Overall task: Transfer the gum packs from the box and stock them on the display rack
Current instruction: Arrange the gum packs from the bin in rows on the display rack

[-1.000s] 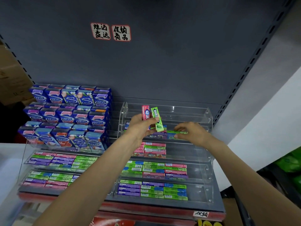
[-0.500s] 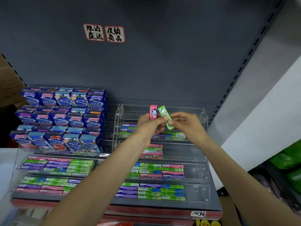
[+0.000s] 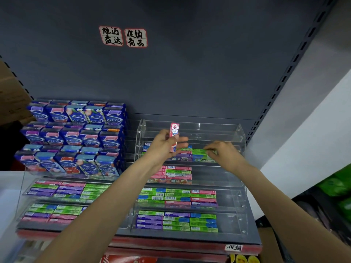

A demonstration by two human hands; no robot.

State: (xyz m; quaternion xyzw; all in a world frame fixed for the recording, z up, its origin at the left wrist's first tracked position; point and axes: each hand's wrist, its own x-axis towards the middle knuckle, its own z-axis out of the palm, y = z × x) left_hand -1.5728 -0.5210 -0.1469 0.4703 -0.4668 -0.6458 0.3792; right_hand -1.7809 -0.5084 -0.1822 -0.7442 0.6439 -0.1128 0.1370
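A clear tiered display rack (image 3: 241,188) stands on the shelf, its tiers holding rows of green, purple, blue and pink gum packs. My left hand (image 3: 165,144) grips a pink gum pack (image 3: 174,134) upright in front of the upper tiers. My right hand (image 3: 221,151) pinches a green gum pack (image 3: 206,152) flat over the second tier from the top, right of the packs lying there. The top tier (image 3: 209,130) shows no packs. The box is not in view.
A second clear rack (image 3: 24,188) at the left holds more gum packs, with stacked blue cartons (image 3: 76,137) behind it. The grey back panel carries two handwritten labels (image 3: 123,36). A white wall and green goods (image 3: 336,188) lie to the right.
My right hand took the green pack from my left hand and moved it right and down onto the second tier. My left hand keeps only the pink pack.
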